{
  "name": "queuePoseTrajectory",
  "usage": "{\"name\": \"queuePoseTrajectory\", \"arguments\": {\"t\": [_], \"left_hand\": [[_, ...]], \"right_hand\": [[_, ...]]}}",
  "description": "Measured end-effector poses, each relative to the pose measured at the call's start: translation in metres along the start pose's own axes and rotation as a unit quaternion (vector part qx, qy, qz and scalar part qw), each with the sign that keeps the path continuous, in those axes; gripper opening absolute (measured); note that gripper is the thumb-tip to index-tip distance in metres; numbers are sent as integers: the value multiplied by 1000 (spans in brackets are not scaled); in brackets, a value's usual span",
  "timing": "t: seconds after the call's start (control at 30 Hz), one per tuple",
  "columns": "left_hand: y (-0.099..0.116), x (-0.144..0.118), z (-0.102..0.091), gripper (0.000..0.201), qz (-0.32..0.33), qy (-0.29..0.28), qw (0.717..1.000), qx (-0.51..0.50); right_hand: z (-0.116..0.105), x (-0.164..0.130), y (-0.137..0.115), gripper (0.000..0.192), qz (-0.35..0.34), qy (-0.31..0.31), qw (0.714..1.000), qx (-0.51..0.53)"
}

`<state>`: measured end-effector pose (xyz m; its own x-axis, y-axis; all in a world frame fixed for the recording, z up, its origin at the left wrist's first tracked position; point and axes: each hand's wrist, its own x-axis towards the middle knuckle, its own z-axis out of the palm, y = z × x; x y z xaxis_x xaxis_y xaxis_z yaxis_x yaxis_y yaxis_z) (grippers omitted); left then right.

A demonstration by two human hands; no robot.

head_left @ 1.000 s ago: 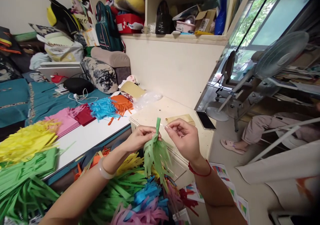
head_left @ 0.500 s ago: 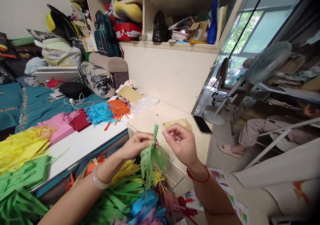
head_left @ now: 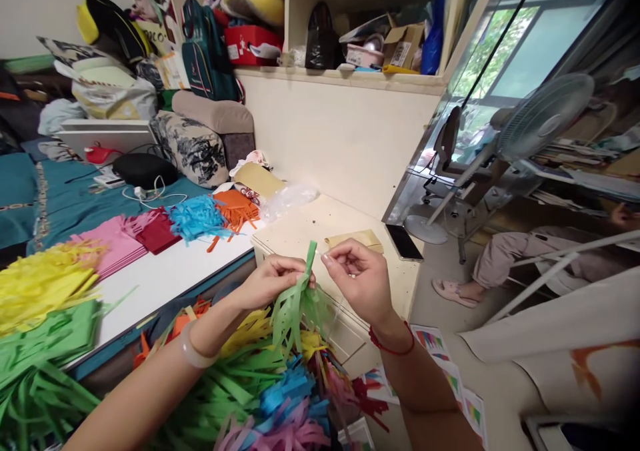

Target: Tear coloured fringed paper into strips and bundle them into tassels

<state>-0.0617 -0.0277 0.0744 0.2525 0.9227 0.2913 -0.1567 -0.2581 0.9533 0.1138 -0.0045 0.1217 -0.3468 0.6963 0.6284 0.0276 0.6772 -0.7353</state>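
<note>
Soft daylight is coming in from the window [head_left: 505,44] at 2 o'clock, lighting the room evenly and fairly bright. Shadows are staying faint and diffuse. Mild glare is showing on the glass door [head_left: 465,104] and the plastic bag [head_left: 290,199] near centre. Wide-angle distortion is bending straight lines toward the edges, strongest at 3 and 9 o'clock. Corners at 4 and 5 o'clock are darkening. Centre is looking sharp; the edges are smearing slightly.

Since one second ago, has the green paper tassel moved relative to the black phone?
No: the green paper tassel keeps about the same offset left of the black phone; the camera shifted.
</note>
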Motion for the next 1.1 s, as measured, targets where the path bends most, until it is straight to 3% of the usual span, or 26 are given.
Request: {"name": "queuePoseTrajectory", "arguments": {"t": [0.27, 0.63, 0.87, 1.1], "left_hand": [[10, -7, 3, 30, -6, 33, 998, 56], [9, -11, 3, 37, -10, 5, 998, 69], [8, -12, 2, 31, -9, 6, 998, 66], [6, -12, 2, 36, -2, 12, 993, 120]], "right_hand": [[-3, -1, 11, 11, 52, -32, 998, 32], [-9, 2, 8, 18, 79, -73, 993, 55], [-9, 1, 8, 20, 84, -84, 990, 80], [-9, 1, 12, 20, 107, -94, 985, 94]]}}
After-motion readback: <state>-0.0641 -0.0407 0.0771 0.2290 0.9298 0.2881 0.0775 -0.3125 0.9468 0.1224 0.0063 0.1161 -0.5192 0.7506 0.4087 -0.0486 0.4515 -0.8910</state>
